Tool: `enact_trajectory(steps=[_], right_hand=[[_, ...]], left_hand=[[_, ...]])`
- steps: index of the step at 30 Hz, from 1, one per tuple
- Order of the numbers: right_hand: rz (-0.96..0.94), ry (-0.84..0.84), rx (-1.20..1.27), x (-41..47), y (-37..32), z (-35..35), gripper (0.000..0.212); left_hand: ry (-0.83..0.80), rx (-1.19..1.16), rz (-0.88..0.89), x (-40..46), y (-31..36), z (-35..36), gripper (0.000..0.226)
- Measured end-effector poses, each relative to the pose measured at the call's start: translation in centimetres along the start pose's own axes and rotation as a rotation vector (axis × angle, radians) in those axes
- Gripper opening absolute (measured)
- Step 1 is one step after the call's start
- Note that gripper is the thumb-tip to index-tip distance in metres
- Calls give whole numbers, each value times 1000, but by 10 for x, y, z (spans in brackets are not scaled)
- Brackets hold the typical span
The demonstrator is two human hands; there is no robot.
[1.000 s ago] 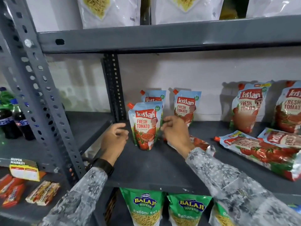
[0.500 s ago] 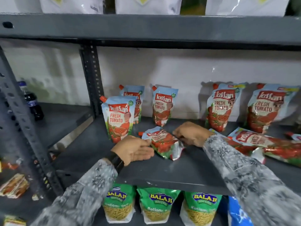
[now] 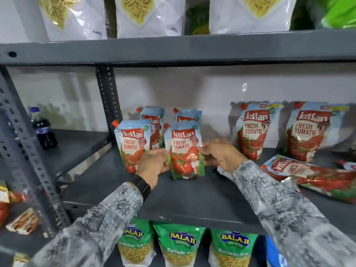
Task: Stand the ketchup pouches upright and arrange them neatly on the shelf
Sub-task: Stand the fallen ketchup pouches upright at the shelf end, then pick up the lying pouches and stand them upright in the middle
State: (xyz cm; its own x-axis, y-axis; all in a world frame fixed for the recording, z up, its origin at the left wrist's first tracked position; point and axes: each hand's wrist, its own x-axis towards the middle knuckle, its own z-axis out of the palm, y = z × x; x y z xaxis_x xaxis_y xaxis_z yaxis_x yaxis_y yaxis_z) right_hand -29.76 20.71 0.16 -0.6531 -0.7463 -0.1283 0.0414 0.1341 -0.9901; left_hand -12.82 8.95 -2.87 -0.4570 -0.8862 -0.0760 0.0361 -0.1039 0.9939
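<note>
A small ketchup pouch stands upright on the grey shelf, gripped at its left edge by my left hand and at its right edge by my right hand. Just to its left another small pouch stands upright. Two more small pouches stand behind them near the wall. Two large pouches lean upright against the wall on the right. In front of those, large pouches lie flat.
A perforated grey upright stands at the shelf's back left; another post is nearer on the left. A dark soda bottle stands on the neighbouring shelf. Green snack bags hang below, white bags above.
The small pouch that lay flat between my hands half a second ago now stands upright to the right of the front pouch, with both hands on its sides.
</note>
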Motion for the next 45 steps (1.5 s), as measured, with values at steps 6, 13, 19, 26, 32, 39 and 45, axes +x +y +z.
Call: enact_trajectory(steps=[6,13,19,26,32,39,45], right_hand=[[-339,145,-18,-2,4,3,24],[-351,279,-119,4,51,13,21],[-339,294,-82,5,57,13,19],[-362,345,-103,-8,48,6,25],[-452,347,-131,-51,0,-36,25],[-250,373,-755,-79,-29,-150,23],[90,20,-1083,-55,11,-202,15]], left_hand=[[-17,140,440,10,-1,0,12],[-82,67,337,13,-35,0,14],[-145,43,273,20,-40,-4,14],[-128,57,324,12,-36,-14,20],[32,28,433,-24,-35,-14,13],[-417,154,57,-82,-33,77,20],[-424,46,-332,-95,-38,138,13]])
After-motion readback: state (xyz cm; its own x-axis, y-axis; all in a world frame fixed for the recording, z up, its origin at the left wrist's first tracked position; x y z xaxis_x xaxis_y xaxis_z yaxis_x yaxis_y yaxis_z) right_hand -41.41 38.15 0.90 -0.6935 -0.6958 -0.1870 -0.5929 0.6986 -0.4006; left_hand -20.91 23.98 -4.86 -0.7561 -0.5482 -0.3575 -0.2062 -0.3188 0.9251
